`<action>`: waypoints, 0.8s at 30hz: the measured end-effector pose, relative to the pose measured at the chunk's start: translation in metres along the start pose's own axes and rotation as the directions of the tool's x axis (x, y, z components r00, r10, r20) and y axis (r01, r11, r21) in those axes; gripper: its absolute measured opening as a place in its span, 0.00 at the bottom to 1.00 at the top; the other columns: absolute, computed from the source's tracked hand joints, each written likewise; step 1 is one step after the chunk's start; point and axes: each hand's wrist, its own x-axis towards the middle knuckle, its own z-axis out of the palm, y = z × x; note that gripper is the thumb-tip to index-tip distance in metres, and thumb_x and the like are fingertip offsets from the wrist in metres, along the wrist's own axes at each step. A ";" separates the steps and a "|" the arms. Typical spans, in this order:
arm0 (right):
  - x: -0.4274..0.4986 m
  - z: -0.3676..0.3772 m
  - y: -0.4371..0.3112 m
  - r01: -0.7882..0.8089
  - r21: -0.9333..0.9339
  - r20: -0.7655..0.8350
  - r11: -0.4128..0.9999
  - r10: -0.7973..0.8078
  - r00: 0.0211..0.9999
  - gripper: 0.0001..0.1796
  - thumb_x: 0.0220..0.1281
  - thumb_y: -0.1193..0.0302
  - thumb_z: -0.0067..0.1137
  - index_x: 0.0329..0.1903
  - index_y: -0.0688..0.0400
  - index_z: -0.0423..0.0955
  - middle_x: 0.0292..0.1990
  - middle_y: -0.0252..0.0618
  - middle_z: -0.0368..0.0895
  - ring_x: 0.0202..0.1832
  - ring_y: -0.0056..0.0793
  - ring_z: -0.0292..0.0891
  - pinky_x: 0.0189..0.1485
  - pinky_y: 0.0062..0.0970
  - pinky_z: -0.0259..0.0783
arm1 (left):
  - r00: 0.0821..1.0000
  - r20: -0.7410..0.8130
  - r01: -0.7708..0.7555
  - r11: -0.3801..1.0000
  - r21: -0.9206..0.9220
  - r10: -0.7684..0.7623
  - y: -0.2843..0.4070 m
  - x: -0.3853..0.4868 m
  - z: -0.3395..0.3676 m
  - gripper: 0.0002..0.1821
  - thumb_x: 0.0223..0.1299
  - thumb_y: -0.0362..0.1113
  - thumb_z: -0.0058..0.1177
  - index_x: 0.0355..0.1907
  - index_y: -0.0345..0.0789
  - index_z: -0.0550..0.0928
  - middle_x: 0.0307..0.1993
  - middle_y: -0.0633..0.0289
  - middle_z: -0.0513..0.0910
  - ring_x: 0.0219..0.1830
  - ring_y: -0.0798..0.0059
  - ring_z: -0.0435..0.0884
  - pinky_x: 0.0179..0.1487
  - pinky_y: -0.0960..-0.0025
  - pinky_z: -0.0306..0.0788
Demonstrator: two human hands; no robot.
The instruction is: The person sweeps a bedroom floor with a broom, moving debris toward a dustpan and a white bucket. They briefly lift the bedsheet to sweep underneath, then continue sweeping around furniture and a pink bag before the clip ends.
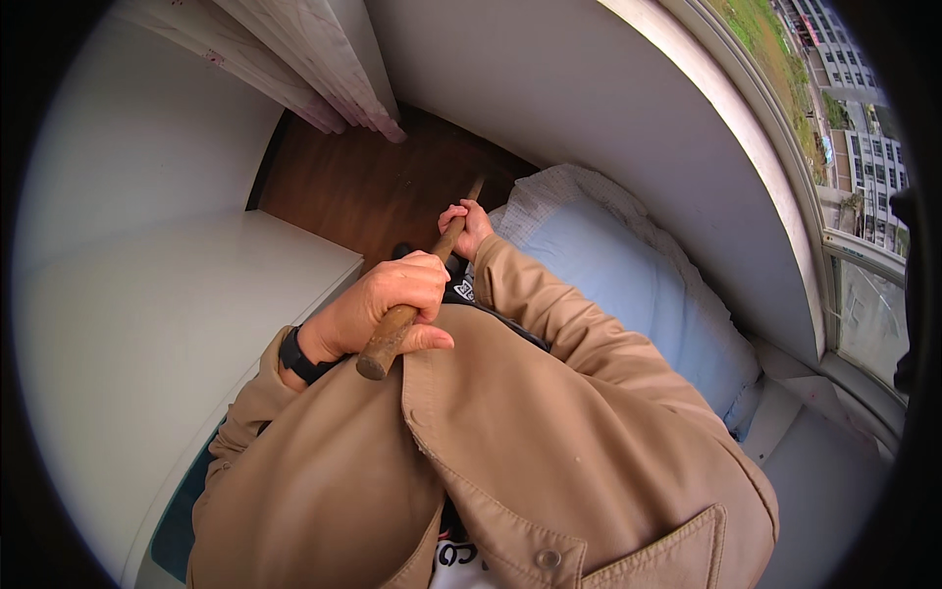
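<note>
A long wooden pole (446, 243) slants from the front of my jacket down and away towards the floor. Near its blunt upper end, my left hand (397, 294) is wrapped around the wood; a black watch (298, 357) is on that wrist. Further down, the fingers of my right hand (469, 230) close on the same pole. The far end fades into shadow over the dark brown wooden floor (338, 188), so I cannot tell whether a tool head is fixed there.
On the left stands white furniture (184, 294) with a flat surface. Light blue bedding (611, 265) with a pale ruffled border lies at the right, against the wall (589, 110). A curtain (316, 66) hangs at the far side. The window (802, 184) at right looks onto buildings.
</note>
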 end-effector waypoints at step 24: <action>0.048 0.026 0.062 0.017 -0.708 -0.323 0.706 -0.345 0.881 0.04 0.59 0.79 0.34 0.34 0.58 0.60 0.23 0.37 0.62 0.21 0.27 0.60 0.24 0.26 0.68 | 0.957 -0.291 -0.020 0.994 -0.110 -0.013 0.002 -0.070 -0.053 0.23 0.52 0.32 0.62 0.12 0.34 0.63 0.13 0.63 0.64 0.20 0.71 0.62 0.30 0.70 0.60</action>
